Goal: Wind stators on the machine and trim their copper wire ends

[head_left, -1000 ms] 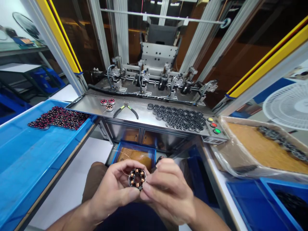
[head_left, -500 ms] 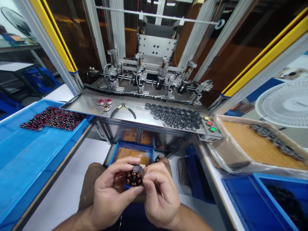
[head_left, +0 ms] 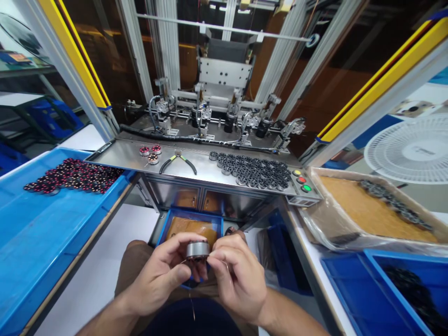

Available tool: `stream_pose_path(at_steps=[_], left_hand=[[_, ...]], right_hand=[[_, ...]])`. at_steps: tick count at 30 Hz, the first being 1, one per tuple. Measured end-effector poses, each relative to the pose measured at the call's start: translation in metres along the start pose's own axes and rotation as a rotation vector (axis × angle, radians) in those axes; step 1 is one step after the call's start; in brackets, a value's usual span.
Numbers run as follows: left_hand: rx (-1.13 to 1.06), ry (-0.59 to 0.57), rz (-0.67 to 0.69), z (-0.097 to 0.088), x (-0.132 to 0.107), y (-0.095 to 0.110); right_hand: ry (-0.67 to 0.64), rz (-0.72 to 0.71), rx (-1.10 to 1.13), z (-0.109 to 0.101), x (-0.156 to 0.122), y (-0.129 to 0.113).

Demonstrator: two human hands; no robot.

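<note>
Left hand gripping a grey-sided ring, right hand pinching fine wire just beside it, copper strand dangling below, pliers splayed up on the bench, black cores massed to their right

pliers, green/black handles, lying spread on the steel surface, ahead and slightly left of the fingers. yellow button, red button, green button in a row, ahead-right of the fingers. plastic-lined carton further right, white fan beyond it. yellow strips far ahead: left strip, right strip. dark fan far ahead-left.
</note>
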State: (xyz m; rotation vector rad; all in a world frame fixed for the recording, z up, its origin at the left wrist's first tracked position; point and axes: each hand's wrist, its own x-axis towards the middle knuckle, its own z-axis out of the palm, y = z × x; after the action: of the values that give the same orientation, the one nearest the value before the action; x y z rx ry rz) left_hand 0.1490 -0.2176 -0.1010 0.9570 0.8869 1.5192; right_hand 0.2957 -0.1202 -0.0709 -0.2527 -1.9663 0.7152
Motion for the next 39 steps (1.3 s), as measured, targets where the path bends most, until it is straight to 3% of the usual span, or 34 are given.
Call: stream_pose_path(at_steps=[5,9,13,15,19,21,26,30,32,35,39], left_hand=[[-0.107,-0.043,0.083,-0.005,-0.002,-0.002],[-0.084,0.003,0.179,-0.005,-0.004,0.001],[-0.19,0.083,0.231,-0.003,0.0,0.002],[-0.196,0.073,0.148,-0.003,0.002,0.001],[-0.162,-0.118,-0.131,-0.003,0.003,-0.001],[-0.184,-0.126,-0.131,-0.001,0.002,-0.001],[-0.061,0.023,0.103,0.002,-0.001,-0.006],[0.347,0.186,0.423,-0.003,-0.002,-0.013],[0.515,0.189,0.544,-0.005,-0.001,-0.013],[0.651,0.162,0.628,-0.006,0.001,-0.01],[0.734,0.181,0.646,-0.004,0.004,-0.005]], right_hand=[[0.027,0.134,0.089,0.003,-0.002,0.001],[0.033,0.217,0.176,0.005,0.0,0.002],[-0.007,0.126,0.177,0.003,0.005,0.002],[-0.052,0.037,0.126,0.0,0.007,0.002],[-0.114,-0.08,0.008,-0.006,0.01,0.002],[-0.123,-0.079,-0.018,-0.007,0.01,0.001],[-0.058,0.112,0.082,0.001,0.006,-0.002],[-0.013,0.339,0.269,0.01,0.0,0.001],[-0.01,0.484,0.389,0.014,-0.003,0.004],[-0.027,0.656,0.56,0.018,-0.007,0.007],[-0.025,0.735,0.632,0.019,-0.008,0.008]])
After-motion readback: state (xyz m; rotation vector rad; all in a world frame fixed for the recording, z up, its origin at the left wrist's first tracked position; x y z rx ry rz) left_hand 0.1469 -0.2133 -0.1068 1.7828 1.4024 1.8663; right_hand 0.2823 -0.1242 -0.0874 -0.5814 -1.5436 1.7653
